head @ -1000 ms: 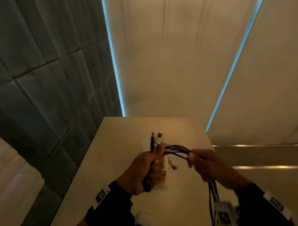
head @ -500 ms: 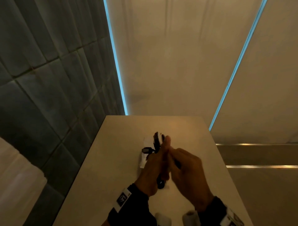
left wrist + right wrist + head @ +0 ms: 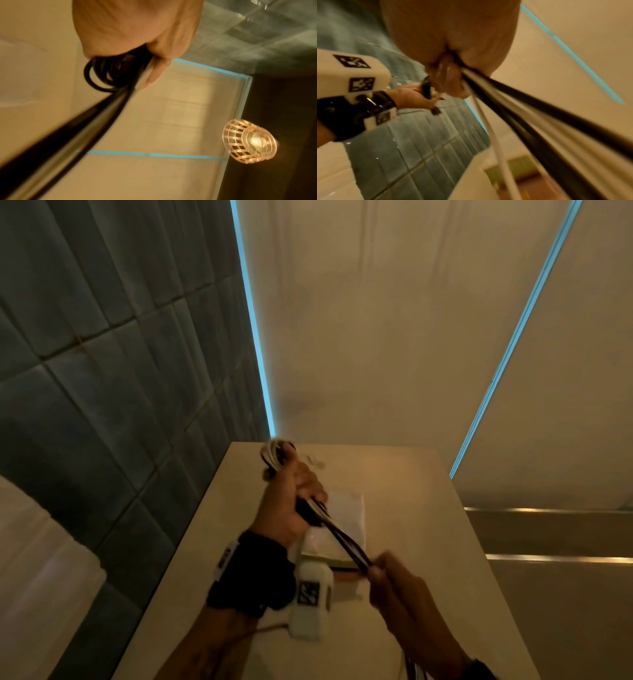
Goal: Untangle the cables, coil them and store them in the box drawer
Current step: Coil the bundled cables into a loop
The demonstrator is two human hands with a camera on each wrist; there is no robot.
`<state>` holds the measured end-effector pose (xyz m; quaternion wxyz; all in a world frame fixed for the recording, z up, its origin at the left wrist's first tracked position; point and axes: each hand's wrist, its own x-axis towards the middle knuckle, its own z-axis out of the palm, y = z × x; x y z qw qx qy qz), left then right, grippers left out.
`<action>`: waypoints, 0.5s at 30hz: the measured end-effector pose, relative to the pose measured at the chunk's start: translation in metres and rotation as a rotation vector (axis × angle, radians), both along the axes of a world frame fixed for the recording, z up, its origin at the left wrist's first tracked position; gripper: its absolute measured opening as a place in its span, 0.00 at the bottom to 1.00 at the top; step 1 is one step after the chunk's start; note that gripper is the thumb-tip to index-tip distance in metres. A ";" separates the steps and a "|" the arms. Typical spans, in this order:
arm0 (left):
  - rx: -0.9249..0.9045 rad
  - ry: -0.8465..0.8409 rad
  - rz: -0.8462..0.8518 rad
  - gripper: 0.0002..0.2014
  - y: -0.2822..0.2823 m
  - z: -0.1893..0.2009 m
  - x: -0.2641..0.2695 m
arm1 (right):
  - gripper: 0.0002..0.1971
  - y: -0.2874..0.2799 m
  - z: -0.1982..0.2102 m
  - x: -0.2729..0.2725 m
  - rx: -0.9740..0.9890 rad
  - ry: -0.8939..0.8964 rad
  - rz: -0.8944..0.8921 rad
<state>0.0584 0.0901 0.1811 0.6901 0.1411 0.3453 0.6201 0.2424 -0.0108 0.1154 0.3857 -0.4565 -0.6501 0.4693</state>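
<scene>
A bundle of black and white cables (image 3: 337, 534) runs taut between my two hands above the table. My left hand (image 3: 294, 494) grips one end of the bundle, with coiled loops (image 3: 274, 455) sticking out past the fist; the left wrist view shows black loops (image 3: 109, 73) under the curled fingers. My right hand (image 3: 394, 580) pinches the cables lower right, and the rest of the cables (image 3: 539, 117) trail down past that wrist. A white box (image 3: 346, 515) lies on the table under the cables; its drawer is not clear to see.
The beige table (image 3: 428, 491) stands against a dark tiled wall (image 3: 102, 371) on the left. A light wall with blue light strips (image 3: 253, 320) rises behind. A caged lamp (image 3: 248, 142) hangs overhead. Steps with metal edges (image 3: 548, 510) lie to the right.
The hands were together half a second ago; now the left hand has moved up and away, the right hand down and right, stretching the cables between them.
</scene>
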 end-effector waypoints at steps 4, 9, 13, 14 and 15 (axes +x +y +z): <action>0.094 0.047 0.052 0.26 0.015 0.022 -0.028 | 0.32 -0.007 -0.053 0.045 -0.363 -0.130 0.152; 0.162 0.140 -0.073 0.22 -0.001 0.017 0.005 | 0.33 0.027 -0.021 0.030 -0.105 -0.076 0.016; 0.143 0.107 -0.180 0.21 -0.010 0.015 0.035 | 0.27 0.031 0.014 -0.027 -0.125 0.207 0.113; 0.121 0.093 -0.183 0.21 -0.008 0.019 0.034 | 0.29 0.027 0.014 -0.034 -0.189 0.296 0.129; 0.097 0.080 -0.179 0.22 -0.006 0.023 0.029 | 0.30 0.023 0.012 -0.037 -0.270 0.384 0.145</action>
